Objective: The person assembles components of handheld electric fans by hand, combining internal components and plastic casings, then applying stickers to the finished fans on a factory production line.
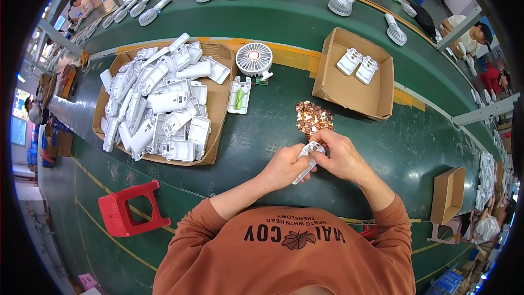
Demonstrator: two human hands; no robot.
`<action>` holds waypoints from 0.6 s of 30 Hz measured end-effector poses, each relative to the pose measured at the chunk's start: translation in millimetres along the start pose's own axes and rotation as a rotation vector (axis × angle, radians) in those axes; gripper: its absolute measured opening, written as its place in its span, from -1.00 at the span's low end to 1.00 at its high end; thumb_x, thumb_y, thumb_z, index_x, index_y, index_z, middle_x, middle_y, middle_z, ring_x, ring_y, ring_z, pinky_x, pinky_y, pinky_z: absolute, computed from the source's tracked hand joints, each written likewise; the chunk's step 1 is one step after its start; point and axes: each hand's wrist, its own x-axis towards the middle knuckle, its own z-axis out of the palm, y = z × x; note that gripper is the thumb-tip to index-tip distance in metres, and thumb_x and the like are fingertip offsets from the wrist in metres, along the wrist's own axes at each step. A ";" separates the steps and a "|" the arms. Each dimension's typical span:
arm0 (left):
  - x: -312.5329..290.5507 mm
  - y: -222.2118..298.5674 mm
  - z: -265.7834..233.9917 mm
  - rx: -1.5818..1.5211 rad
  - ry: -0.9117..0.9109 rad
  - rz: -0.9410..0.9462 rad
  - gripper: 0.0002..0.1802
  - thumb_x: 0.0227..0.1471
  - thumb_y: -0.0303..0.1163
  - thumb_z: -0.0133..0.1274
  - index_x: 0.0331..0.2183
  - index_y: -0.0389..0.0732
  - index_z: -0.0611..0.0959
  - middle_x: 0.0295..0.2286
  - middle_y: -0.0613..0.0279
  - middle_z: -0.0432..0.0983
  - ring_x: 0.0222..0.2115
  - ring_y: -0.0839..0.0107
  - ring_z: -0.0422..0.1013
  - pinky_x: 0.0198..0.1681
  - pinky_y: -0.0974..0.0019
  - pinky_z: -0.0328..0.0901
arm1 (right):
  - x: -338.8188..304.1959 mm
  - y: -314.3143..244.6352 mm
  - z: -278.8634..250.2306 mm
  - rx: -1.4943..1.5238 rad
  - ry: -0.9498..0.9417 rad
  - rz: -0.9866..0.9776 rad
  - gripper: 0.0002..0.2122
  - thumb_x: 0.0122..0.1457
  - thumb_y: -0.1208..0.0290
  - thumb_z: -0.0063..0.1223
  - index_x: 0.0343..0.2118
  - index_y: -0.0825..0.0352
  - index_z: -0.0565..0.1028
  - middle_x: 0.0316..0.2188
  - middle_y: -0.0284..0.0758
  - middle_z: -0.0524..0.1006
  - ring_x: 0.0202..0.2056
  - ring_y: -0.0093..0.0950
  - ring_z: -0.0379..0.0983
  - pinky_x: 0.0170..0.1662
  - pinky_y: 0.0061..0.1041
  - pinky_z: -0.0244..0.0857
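A white plastic fan-handle shell (303, 170) is held between my two hands over the near side of the green table. My left hand (286, 166) is closed round its lower left side. The fingers of my right hand (339, 156) pinch at its upper end; whether a small part sits in that pinch is hidden. Just beyond my hands lies a heap of small copper-coloured metal pieces (314, 118). Farther off to the right, a shallow cardboard box (349, 101) contains two white shells (357, 65).
A cardboard tray (221, 104) heaped with white shells (158, 98) is at left. Beside it are a white fan (255, 59) and an opened handle (239, 96) with a green part. Fans (341, 5) line the green belt (273, 16) beyond. A red stool (131, 207) stands lower left.
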 end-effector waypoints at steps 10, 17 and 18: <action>-44.7 18.9 -65.1 0.443 0.636 0.549 -0.66 -0.04 -0.42 0.13 -0.18 -0.28 0.48 -0.41 0.17 0.53 -0.50 0.44 0.44 -0.42 0.40 0.33 | 66.0 85.3 -81.7 -0.086 0.513 0.054 -0.77 0.11 0.50 0.01 -0.15 0.37 0.48 -0.39 -0.39 0.52 -0.38 -0.60 0.41 -0.30 -0.61 0.30; -103.8 10.0 -142.9 0.941 1.182 0.483 -0.82 -0.13 -0.51 0.12 -0.37 -0.22 0.53 -0.51 0.18 0.48 -0.50 0.23 0.42 -0.42 0.24 0.29 | 97.5 160.7 -172.7 -0.495 0.556 0.289 -0.70 0.12 0.35 -0.05 -0.11 0.35 0.47 -0.20 -0.14 0.53 -0.12 -0.25 0.44 -0.05 -0.41 0.26; -108.4 7.6 -146.9 1.027 1.160 0.392 -0.81 -0.15 -0.50 0.13 -0.36 -0.21 0.53 -0.49 0.16 0.48 -0.47 0.18 0.42 -0.41 0.21 0.29 | 98.3 159.6 -173.7 -0.499 0.540 0.324 -0.69 0.13 0.34 -0.05 -0.08 0.34 0.46 -0.17 -0.13 0.51 -0.09 -0.23 0.42 -0.03 -0.40 0.25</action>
